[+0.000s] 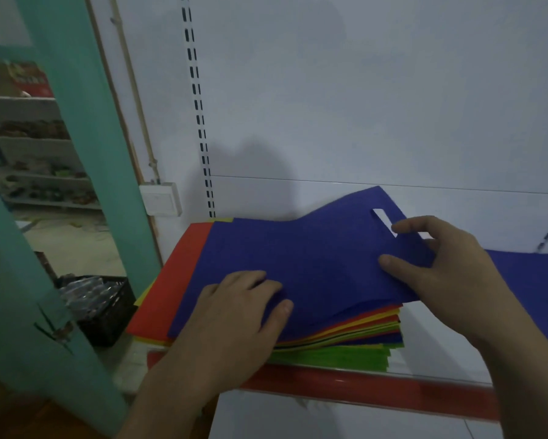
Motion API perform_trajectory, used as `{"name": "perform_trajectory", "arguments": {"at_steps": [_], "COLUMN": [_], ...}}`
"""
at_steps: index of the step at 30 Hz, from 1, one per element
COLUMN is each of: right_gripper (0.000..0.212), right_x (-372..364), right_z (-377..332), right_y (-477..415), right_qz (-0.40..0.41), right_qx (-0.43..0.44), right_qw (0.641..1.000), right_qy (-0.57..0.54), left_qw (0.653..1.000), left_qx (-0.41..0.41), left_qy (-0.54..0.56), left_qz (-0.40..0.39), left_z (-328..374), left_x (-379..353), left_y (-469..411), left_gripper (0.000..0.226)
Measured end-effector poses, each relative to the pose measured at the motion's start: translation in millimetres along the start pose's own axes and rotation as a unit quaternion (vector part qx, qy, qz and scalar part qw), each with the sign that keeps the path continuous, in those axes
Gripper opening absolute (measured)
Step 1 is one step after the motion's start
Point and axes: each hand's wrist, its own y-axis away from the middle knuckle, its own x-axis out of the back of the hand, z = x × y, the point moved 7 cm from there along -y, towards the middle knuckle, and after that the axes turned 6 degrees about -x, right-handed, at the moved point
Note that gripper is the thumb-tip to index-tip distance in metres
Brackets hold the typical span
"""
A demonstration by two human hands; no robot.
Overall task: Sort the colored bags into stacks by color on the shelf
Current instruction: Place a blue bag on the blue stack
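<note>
A mixed pile of flat coloured bags [355, 334] lies on the white shelf [440, 337]; red, yellow, green and blue edges show in it. On top is a blue bag [313, 258] with a slot handle, its right end lifted off the pile. My right hand [446, 267] pinches that raised end just below the slot, thumb on top. My left hand [234, 315] rests on the near left part of the same bag, fingers a little bent. A red bag [168, 293] sticks out from under it on the left. Another blue bag [532, 286] lies on the shelf to the right.
The shelf has a red front edge [361, 383] and a white back panel with a slotted upright [203, 134]. A teal door frame [86, 147] stands at the left, a black crate [105, 305] on the floor beyond it. A wall switch [161, 199] sits by the shelf's corner.
</note>
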Motion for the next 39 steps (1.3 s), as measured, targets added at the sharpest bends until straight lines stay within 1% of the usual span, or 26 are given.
{"name": "perform_trajectory", "arguments": {"at_steps": [1, 3, 4, 5, 7, 10, 13, 15, 17, 18, 20, 24, 29, 33, 37, 39], "right_gripper": [0.036, 0.031, 0.03, 0.03, 0.031, 0.026, 0.019, 0.016, 0.018, 0.02, 0.021, 0.015, 0.021, 0.026, 0.037, 0.038], "right_x": [4, 13, 17, 20, 21, 17, 12, 9, 9, 12, 17, 31, 67, 106, 153, 176], "right_z": [-1, -4, -6, -7, -7, -5, -1, 4, 8, 10, 14, 25, 51, 87, 126, 151], "right_y": [1, 4, 6, 8, 10, 10, 9, 7, 6, 6, 7, 7, 4, 1, -2, -5], "right_qz": [0.024, 0.084, 0.107, 0.121, 0.124, 0.109, 0.079, 0.052, 0.047, 0.052, 0.063, 0.063, 0.1, 0.116, 0.11, 0.108], "right_qx": [0.011, 0.038, 0.048, 0.051, 0.052, 0.052, 0.046, 0.035, 0.039, 0.045, 0.059, 0.054, 0.059, 0.036, 0.021, 0.003], "right_qw": [1.0, 0.995, 0.991, 0.988, 0.986, 0.99, 0.995, 0.998, 0.998, 0.998, 0.996, 0.975, 0.967, 0.973, 0.976, 0.977], "right_qy": [0.011, 0.049, 0.068, 0.084, 0.1, 0.075, 0.041, 0.023, 0.009, 0.001, -0.034, -0.206, -0.226, -0.195, -0.187, -0.183], "left_qw": [1.0, 0.996, 0.992, 0.988, 0.983, 0.986, 0.99, 0.992, 0.985, 0.979, 0.967, 0.947, 0.928, 0.929, 0.92, 0.914], "left_qx": [0.008, 0.07, 0.113, 0.148, 0.173, 0.162, 0.134, 0.117, 0.107, 0.102, 0.084, 0.04, -0.008, -0.022, -0.034, -0.03], "left_qy": [-0.006, -0.029, -0.036, -0.042, -0.055, -0.034, 0.02, 0.04, 0.057, 0.063, 0.08, 0.138, 0.196, 0.214, 0.25, 0.279], "left_qz": [0.014, 0.043, 0.035, 0.017, -0.016, -0.031, -0.03, 0.025, 0.12, 0.165, 0.228, 0.289, 0.318, 0.301, 0.301, 0.294], "left_z": [-2, -15, -24, -29, -34, -35, -32, -28, -27, -26, -22, -2, 34, 74, 125, 152], "left_x": [3, 12, 14, 14, 14, 20, 28, 37, 48, 53, 59, 69, 69, 59, 44, 33], "left_y": [-1, -1, 0, 1, 2, -6, -13, -13, -9, -6, -2, 3, 1, -12, -30, -41], "left_gripper": [0.069, 0.047, 0.045, 0.053, 0.073, 0.087, 0.086, 0.072, 0.052, 0.046, 0.042, 0.041, 0.045, 0.048, 0.048, 0.047]}}
